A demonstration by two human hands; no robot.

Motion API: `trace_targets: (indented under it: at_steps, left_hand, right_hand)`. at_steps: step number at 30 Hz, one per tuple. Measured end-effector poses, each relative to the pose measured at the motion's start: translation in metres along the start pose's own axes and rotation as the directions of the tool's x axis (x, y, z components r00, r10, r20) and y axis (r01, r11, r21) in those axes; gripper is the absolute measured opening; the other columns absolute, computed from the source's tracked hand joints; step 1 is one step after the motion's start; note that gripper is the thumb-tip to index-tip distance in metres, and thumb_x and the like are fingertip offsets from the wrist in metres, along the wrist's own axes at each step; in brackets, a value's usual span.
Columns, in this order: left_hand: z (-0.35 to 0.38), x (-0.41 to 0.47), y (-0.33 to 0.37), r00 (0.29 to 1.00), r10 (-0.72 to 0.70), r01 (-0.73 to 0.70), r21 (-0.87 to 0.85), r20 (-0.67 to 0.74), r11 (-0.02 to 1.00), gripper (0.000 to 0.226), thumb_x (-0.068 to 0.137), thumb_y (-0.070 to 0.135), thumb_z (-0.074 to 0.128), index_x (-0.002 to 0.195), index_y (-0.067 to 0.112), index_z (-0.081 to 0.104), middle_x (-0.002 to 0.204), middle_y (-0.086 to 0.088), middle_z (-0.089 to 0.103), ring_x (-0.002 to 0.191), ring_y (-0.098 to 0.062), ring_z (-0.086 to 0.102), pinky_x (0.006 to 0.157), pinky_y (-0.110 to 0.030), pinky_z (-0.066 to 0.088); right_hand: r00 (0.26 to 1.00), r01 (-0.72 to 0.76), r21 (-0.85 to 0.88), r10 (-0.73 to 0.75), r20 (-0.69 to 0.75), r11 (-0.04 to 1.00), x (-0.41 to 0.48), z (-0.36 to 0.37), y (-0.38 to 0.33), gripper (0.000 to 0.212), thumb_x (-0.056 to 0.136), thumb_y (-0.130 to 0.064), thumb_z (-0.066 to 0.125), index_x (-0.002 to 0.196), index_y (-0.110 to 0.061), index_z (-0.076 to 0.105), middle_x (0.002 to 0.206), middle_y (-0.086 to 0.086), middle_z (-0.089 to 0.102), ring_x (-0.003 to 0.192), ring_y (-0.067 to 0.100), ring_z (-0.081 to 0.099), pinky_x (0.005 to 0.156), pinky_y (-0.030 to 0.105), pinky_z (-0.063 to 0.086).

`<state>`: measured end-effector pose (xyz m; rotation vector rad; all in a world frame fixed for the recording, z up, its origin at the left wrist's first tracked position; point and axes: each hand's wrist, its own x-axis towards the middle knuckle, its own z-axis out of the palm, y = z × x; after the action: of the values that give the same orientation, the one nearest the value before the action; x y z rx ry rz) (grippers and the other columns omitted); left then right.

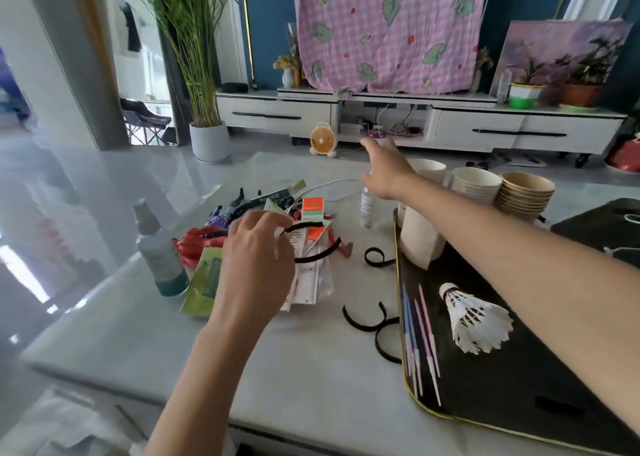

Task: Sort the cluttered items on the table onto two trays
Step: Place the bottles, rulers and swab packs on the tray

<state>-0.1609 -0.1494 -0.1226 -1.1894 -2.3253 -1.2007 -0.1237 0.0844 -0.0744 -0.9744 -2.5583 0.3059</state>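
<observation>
Stage of sorting, head view. The pale grey glossy surface (311,369) carries most of the clutter, so the task is judged to be in its early part.

The black rectangular tray with a yellow rim (519,369), at the right edge, holds a white feathered shuttlecock (474,317), a row of thin pink and blue sticks (420,338) and a white paper cup (420,237) at its far end; a second dark flat piece (581,227), further right and probably the other tray, shows only a white cord.

Left unsorted:
- the mixed heap (277,248) at centre, with a red plastic item (197,244), a green foil packet (204,282) and an orange-and-white carton (311,208);
- the stacks of white (476,184) and brown paper bowls (526,192) behind the tray;
- a frosted spray bottle with a teal base (159,248), upright left of the heap;
- two curled black straps (363,320) on the surface, just beside the tray rim;
- a small clear plastic bottle (369,206), upright.

The left hand (256,258) has its fingers curled and pinches one end of a thin black hairband (311,244) over the heap; the right hand (384,171), blurred, reaches out above the clear bottle with fingers spread and nothing in it.
</observation>
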Motion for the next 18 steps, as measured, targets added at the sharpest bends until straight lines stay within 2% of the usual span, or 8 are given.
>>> trace_targets:
  at_steps: [2, 5, 8, 10, 12, 14, 16, 18]
  left_hand:
    - [-0.008, 0.001, -0.014, 0.998, 0.001, -0.002, -0.015, -0.059, 1.000, 0.024, 0.090, 0.005, 0.052, 0.110, 0.010, 0.064, 0.122, -0.006, 0.057, 0.117, -0.026, 0.045, 0.095, -0.030, 0.034]
    - [-0.022, 0.003, -0.031, 0.965, -0.015, 0.002, -0.052, -0.260, 0.999, 0.026, 0.086, 0.007, 0.048, 0.106, 0.007, 0.065, 0.120, -0.010, 0.057, 0.116, -0.029, 0.045, 0.098, -0.039, 0.038]
    - [-0.037, 0.006, -0.044, 0.891, -0.060, 0.043, -0.049, -0.451, 0.998, 0.038, 0.078, 0.000, 0.051, 0.116, 0.002, 0.056, 0.133, -0.018, 0.045, 0.124, -0.031, 0.036, 0.102, -0.025, 0.023]
    - [-0.044, 0.008, -0.056, 0.858, -0.124, 0.113, -0.052, -0.498, 0.992, 0.055, 0.076, -0.004, 0.059, 0.128, 0.001, 0.044, 0.143, -0.020, 0.031, 0.132, -0.025, 0.025, 0.106, -0.017, 0.010]
    - [-0.048, 0.011, -0.074, 0.857, -0.219, 0.225, -0.044, -0.467, 0.973, 0.074, 0.077, 0.004, 0.067, 0.139, 0.000, 0.028, 0.148, -0.020, 0.019, 0.139, -0.028, 0.014, 0.110, -0.021, 0.001]
    - [-0.049, 0.013, -0.093, 0.862, -0.363, 0.359, -0.078, -0.353, 0.930, 0.090, 0.079, 0.015, 0.071, 0.144, -0.001, 0.013, 0.150, -0.020, 0.016, 0.142, -0.031, 0.012, 0.115, -0.029, 0.004]
    - [-0.050, 0.013, -0.104, 0.841, -0.501, 0.471, -0.182, -0.202, 0.863, 0.094, 0.079, 0.023, 0.072, 0.146, 0.002, 0.009, 0.149, -0.020, 0.025, 0.139, -0.032, 0.023, 0.115, -0.040, 0.019]
    - [-0.050, 0.013, -0.112, 0.819, -0.567, 0.531, -0.258, -0.091, 0.807, 0.083, 0.080, 0.026, 0.072, 0.142, 0.003, 0.022, 0.139, -0.018, 0.041, 0.127, -0.033, 0.042, 0.105, -0.044, 0.036]
  right_hand:
    - [0.996, -0.057, -0.029, 0.059, 0.071, 0.998, 0.014, 0.011, -0.001, 0.057, 0.089, -0.006, 0.051, 0.142, -0.011, 0.029, 0.142, 0.021, 0.029, 0.126, 0.036, 0.040, 0.100, 0.034, 0.037]
    - [0.997, -0.044, -0.046, 0.047, 0.068, 0.998, 0.018, 0.023, 0.000, 0.048, 0.086, -0.002, 0.052, 0.133, -0.005, 0.039, 0.139, 0.020, 0.035, 0.121, 0.034, 0.045, 0.094, 0.032, 0.038]
    - [1.000, -0.006, 0.016, 0.007, -0.031, 1.000, 0.014, 0.030, 0.000, 0.055, 0.080, -0.002, 0.062, 0.131, -0.006, 0.041, 0.134, 0.018, 0.043, 0.118, 0.032, 0.046, 0.090, 0.031, 0.039]
    - [0.998, -0.019, 0.067, 0.023, -0.062, 0.998, 0.011, 0.035, -0.002, 0.051, 0.078, -0.007, 0.068, 0.123, -0.004, 0.046, 0.128, 0.018, 0.049, 0.114, 0.033, 0.048, 0.085, 0.031, 0.039]
    - [0.999, -0.027, 0.085, 0.031, -0.042, 0.996, 0.007, 0.039, -0.002, 0.028, 0.080, -0.007, 0.065, 0.105, -0.004, 0.053, 0.118, 0.019, 0.057, 0.106, 0.033, 0.052, 0.076, 0.029, 0.037]
    - [0.999, -0.032, 0.128, 0.037, -0.033, 0.991, 0.003, 0.042, -0.002, 0.011, 0.082, -0.007, 0.063, 0.085, -0.007, 0.054, 0.108, 0.019, 0.062, 0.098, 0.031, 0.055, 0.071, 0.027, 0.035]
    - [0.997, -0.028, 0.174, 0.040, -0.066, 0.984, 0.000, 0.041, -0.001, 0.010, 0.082, -0.009, 0.065, 0.086, -0.004, 0.057, 0.105, 0.017, 0.062, 0.091, 0.028, 0.054, 0.072, 0.026, 0.036]
    - [0.992, 0.004, 0.213, 0.023, -0.127, 0.977, -0.004, 0.039, -0.004, 0.016, 0.083, -0.011, 0.066, 0.092, -0.002, 0.058, 0.104, 0.014, 0.062, 0.085, 0.024, 0.051, 0.071, 0.026, 0.035]
